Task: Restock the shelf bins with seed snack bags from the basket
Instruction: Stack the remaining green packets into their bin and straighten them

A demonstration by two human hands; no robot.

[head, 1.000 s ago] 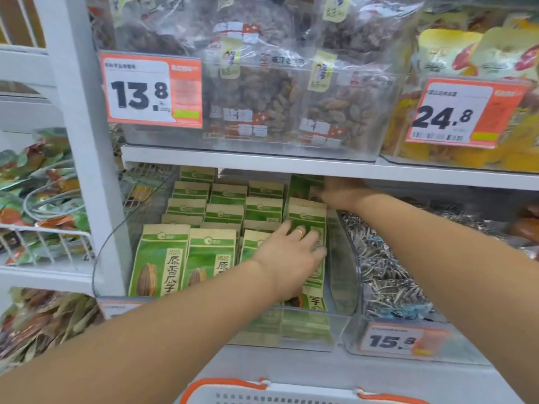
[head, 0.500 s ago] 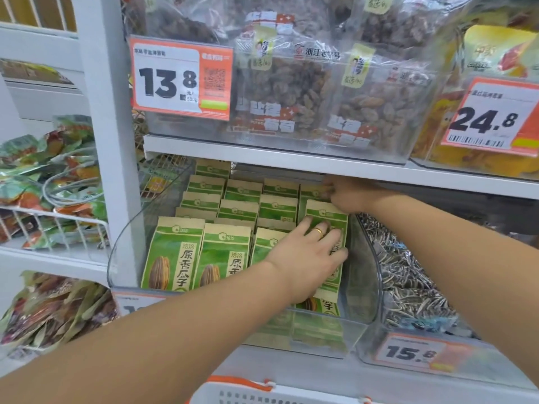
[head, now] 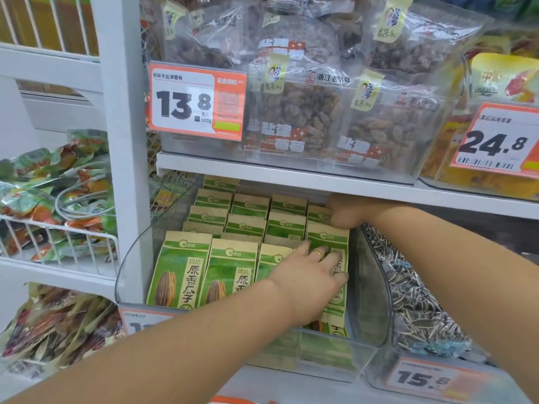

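L hand (head: 309, 282) flat on 1 seed bag (head: 335, 275), R hand (head: 347, 211) grips 1 behind.

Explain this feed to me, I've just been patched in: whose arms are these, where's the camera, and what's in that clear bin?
There is no machine: a person wears one camera on the head, looking down at their own arms. The left hand lies with straight fingers on the front right green seed bag, pressing it into place. The right hand reaches to the back of the right row; its fingers look curled, but its grip is hidden. The clear bin holds rows of upright green bags. Right of it sits a bin of loose-looking striped seeds, price tag 15.8.
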